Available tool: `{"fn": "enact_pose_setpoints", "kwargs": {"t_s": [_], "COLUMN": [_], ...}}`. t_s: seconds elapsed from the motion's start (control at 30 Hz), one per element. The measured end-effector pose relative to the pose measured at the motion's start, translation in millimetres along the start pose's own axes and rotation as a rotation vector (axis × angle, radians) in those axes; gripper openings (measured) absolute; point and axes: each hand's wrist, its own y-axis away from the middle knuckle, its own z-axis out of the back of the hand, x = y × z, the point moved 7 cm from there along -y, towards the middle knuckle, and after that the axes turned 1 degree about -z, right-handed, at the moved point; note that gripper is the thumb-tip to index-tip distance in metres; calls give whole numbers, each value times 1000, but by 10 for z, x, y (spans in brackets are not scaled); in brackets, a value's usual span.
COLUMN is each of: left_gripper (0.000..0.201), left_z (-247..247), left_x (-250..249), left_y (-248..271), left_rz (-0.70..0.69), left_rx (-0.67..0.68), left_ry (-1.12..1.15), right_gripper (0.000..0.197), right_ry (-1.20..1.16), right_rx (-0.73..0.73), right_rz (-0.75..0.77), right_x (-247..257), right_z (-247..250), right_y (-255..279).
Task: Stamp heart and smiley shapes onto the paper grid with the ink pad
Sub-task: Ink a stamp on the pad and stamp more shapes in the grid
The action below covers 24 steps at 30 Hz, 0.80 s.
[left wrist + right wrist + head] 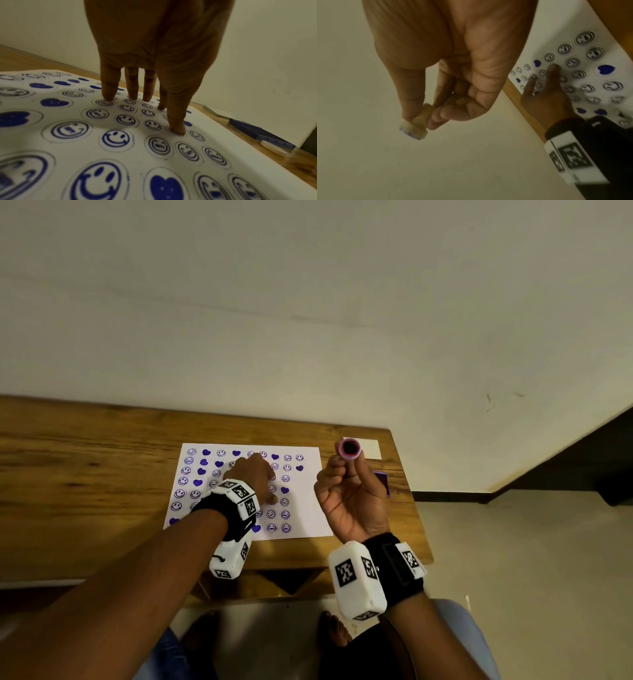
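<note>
A white paper grid [308, 508] [51, 135] lies on the wooden table [85, 474], covered with several blue smileys and hearts. My left hand [255, 475] [145, 94] presses it down with straight, spread fingertips [177, 129]. My right hand [349, 491] [426, 117] is raised, palm toward me, to the right of the sheet, pinching a small round wooden stamp [350, 448] [415, 127] with its inked face turned up. The blue ink pad [383, 481] [260, 134] lies beside the paper's right edge, mostly hidden behind that hand in the head view.
A small white card [371, 449] lies at the table's far right corner. A pale round stamp [272, 146] rests next to the ink pad. The wall stands just behind the table; the table's right edge drops to the floor [513, 542].
</note>
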Motion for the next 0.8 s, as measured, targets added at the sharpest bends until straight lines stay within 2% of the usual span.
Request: {"fn": "enact_pose_setpoints", "kwargs": {"t_s": [0.3,0.47,0.53,0.57,0.67,0.8], "left_gripper": [65,63,62,61,60,60], "left_z": [-11,-7,-27,-36,-47,-27], "left_x": [-35,-41,-59,-54,-27,-31], "left_y": [25,52,80,105,154,171], "left_rz": [-26,-11,-17,-13,6,-6], "left_rx": [19,10,13,14,10,14], "left_ry": [-31,-27,-36,-38,-30,-37], "right_gripper": [29,39,40,37,25,18], "right_ry": [-121,-79,-25,73,582,1247], "right_rx": [145,-14,-154,-258,-525,-638], "right_rz": [-17,77,95,103,166,263], "right_x": [-77,72,130,163,307,433], "right_z": [-2,234,397,501,723,716], "right_y": [95,80,48,31,6,-125]}}
